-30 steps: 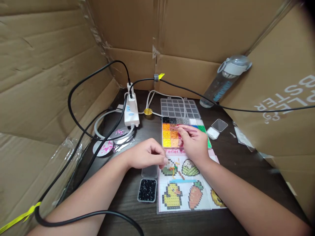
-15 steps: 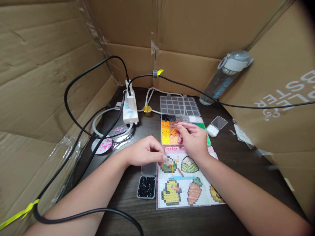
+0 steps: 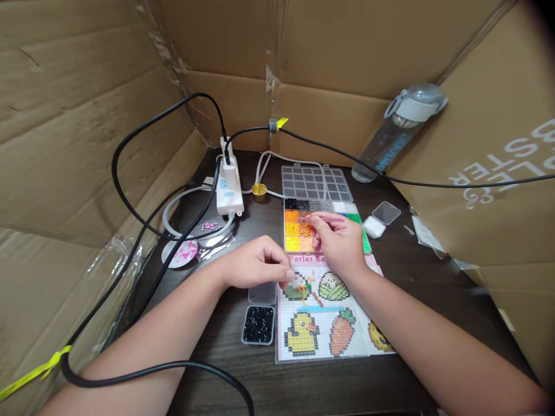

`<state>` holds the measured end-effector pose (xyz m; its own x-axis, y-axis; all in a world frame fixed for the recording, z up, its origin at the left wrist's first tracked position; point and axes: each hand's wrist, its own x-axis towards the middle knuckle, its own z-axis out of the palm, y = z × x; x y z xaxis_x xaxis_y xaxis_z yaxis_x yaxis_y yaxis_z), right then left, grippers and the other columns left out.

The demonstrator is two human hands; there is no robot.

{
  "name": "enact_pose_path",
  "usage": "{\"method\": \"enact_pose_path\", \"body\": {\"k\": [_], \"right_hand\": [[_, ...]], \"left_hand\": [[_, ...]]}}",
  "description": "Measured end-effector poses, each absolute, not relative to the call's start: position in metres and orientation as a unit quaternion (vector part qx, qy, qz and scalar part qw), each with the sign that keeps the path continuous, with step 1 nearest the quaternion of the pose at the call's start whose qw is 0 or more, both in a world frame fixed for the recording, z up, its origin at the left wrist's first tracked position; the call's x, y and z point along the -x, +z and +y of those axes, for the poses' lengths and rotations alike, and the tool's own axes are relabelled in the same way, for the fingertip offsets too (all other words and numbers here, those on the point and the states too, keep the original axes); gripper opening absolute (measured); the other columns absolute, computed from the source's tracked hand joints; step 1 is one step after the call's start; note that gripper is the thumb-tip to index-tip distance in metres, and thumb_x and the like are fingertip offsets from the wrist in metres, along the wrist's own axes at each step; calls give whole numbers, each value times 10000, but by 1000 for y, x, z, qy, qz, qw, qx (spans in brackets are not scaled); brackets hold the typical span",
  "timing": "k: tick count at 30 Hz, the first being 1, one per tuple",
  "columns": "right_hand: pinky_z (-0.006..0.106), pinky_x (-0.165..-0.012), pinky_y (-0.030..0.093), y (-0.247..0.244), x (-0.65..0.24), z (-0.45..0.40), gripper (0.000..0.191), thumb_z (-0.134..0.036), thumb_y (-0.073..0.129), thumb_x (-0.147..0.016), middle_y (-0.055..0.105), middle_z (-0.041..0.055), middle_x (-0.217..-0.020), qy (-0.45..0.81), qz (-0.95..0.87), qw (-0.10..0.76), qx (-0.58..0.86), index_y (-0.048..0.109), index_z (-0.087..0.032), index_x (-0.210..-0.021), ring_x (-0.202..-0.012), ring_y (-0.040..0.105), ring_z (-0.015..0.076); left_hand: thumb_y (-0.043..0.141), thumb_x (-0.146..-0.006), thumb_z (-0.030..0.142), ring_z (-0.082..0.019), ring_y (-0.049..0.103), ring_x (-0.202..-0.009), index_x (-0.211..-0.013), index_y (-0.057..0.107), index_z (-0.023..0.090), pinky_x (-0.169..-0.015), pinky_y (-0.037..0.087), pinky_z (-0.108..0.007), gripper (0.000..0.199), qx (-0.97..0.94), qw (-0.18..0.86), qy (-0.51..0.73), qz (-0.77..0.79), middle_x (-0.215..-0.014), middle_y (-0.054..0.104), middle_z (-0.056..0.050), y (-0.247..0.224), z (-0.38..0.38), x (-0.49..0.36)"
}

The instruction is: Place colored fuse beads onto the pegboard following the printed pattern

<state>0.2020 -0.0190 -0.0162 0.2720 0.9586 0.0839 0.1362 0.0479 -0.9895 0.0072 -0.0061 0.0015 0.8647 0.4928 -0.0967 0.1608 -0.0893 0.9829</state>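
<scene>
My right hand pinches pink tweezers, their tip over the orange and brown compartments of the bead box. Whether a bead sits in the tip is too small to tell. The box's clear divided lid lies folded back. My left hand hovers with curled fingers, thumb and forefinger together, at the left edge of the pattern sheet; anything between them is hidden. A yellow duck and a carrot show on the sheet, with loose coloured beads above them.
A small box of black beads stands left of the sheet, one of white beads at right. Behind are a power strip, a gold cup and a bottle. A black cable loops across the left; cardboard walls enclose the table.
The view has shifted slightly. Both hands stay in nearly the same places; the tweezers remain over the orange and brown compartments.
</scene>
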Motion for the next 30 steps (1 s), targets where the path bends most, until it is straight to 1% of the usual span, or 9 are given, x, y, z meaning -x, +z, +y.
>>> {"method": "enact_pose_path", "body": {"k": [4,9,11,13,16,20,24,28,30], "right_hand": [[233,-403,476,-19,-203,-19,188,-318,687,-820,759,57,-765,378,-470,559,569,748,-145,-860,-409,535,74],[228,-392,453,-16,-202,-21,172,-308,700,-824,695,16,-627,378,-456,579,561,760,-148,-840,-404,528,81],[232,-398,457,-8,-203,-24,158,-303,705,-829,715,28,-671,368,-457,588,557,760,-155,-827,-419,540,83],[241,-414,480,3,-207,-30,143,-302,713,-834,754,53,-796,350,-465,599,550,759,-168,-814,-435,556,80],[263,-431,508,18,-217,-47,173,-345,708,-854,769,75,-893,338,-483,602,538,761,-182,-863,-441,567,85],[278,-425,505,21,-234,-81,262,-428,705,-858,748,67,-765,358,-500,559,557,767,-184,-929,-440,575,112],[266,-396,457,0,-242,-113,241,-408,739,-833,730,55,-685,410,-455,533,584,774,-173,-871,-414,564,116],[258,-442,453,-24,-244,-128,225,-381,734,-845,669,23,-554,446,-421,502,609,796,-169,-886,-430,561,117],[251,-448,449,-31,-243,-128,221,-381,738,-843,662,15,-542,455,-408,506,609,798,-174,-891,-430,554,110]], "left_hand": [[648,-842,257,-126,562,-623,-653,718,112,-634,444,-254,249,-722,643,129,222,-653,673,-53,2,-6,-7],[652,-836,270,-125,559,-626,-655,715,112,-638,429,-259,248,-719,643,127,231,-657,667,-53,2,-6,-6],[650,-836,281,-130,565,-640,-658,715,114,-650,434,-264,252,-720,642,125,233,-669,667,-56,2,-6,-6],[647,-838,289,-132,567,-643,-657,713,115,-654,437,-267,259,-719,644,122,231,-668,664,-57,2,-6,-6],[646,-838,297,-136,571,-645,-662,714,111,-651,439,-271,265,-720,643,121,230,-671,667,-64,2,-6,-6],[646,-831,285,-138,580,-644,-665,720,107,-661,442,-272,254,-728,632,128,235,-671,671,-62,2,-7,-7],[643,-833,286,-149,590,-654,-667,722,109,-669,448,-279,255,-737,619,118,243,-676,683,-67,3,-6,-7],[637,-837,293,-154,592,-651,-660,722,114,-674,459,-290,266,-741,614,116,244,-668,681,-68,2,-6,-7],[634,-837,292,-156,596,-649,-656,720,115,-678,468,-295,267,-744,611,116,245,-666,680,-68,2,-6,-7]]}}
